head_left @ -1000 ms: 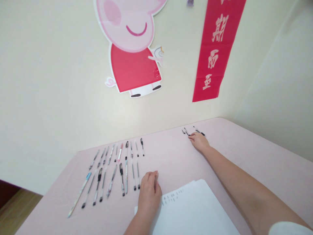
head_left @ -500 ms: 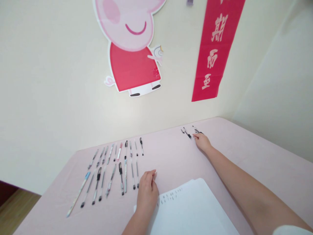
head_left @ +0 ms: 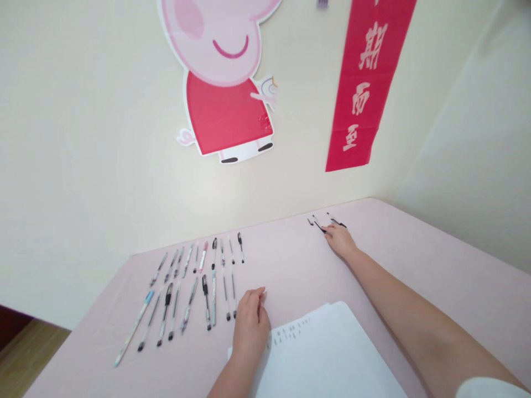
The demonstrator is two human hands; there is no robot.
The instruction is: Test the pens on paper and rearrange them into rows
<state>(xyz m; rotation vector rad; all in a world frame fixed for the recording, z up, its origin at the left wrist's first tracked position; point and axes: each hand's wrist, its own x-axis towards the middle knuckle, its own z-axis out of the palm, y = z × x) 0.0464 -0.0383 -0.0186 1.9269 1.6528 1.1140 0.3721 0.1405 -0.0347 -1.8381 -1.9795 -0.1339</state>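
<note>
My right hand (head_left: 339, 239) reaches far out over the pink-covered table, fingers closed on the dark end of a black pen (head_left: 319, 226). Beside that pen lie a small black pen cap (head_left: 310, 221) and a thin clear pen part (head_left: 315, 218). Just right of my fingertips is another black pen (head_left: 337, 223) with its parts close together. My left hand (head_left: 251, 326) rests on its side at the left edge of a stack of white paper (head_left: 332, 354), fingers loosely bent and holding nothing. Small handwritten marks run along the top sheet's upper edge.
Several pens and refills lie in two rows at the left, among them a pink-capped pen (head_left: 203, 257) and a blue-capped pen (head_left: 133, 329). The wall behind the table (head_left: 282, 249) carries a pig cut-out (head_left: 228, 116) and a red banner (head_left: 369, 83).
My right hand has moved slightly left, from beside the right-hand pen onto the black pen next to it, which has shifted a little. My left hand stays in place.
</note>
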